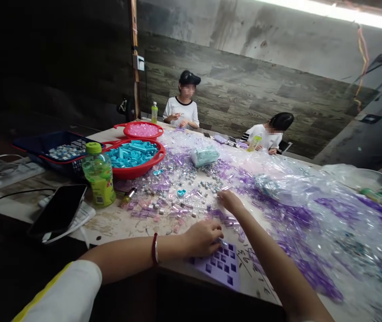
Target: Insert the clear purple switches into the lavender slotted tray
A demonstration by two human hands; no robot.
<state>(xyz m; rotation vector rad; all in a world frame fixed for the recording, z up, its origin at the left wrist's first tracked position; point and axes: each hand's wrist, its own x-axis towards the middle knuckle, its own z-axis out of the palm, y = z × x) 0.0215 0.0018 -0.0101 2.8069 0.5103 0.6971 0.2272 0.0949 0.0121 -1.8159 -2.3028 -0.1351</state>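
Observation:
A purple plate with rows of square holes (218, 273) lies at the table's near edge. My left hand (203, 237) rests over its upper left part, fingers curled down and closed. A small shiny piece shows by the fingertips, too small to name. Farther out, my right hand (231, 202) reaches into scattered small silvery and white parts (207, 183), its fingers pinched together; what they hold, if anything, is hidden. Clear purple pieces (228, 219) lie between my two hands.
Left stand a red basket of turquoise pieces (161, 154), a red basket of pink pieces (160, 130), a dark blue basket (40, 147), a green-capped bottle (99, 179) and a phone (60, 208). Plastic bags (298, 188) cover the right. Two people (181, 109) sit opposite.

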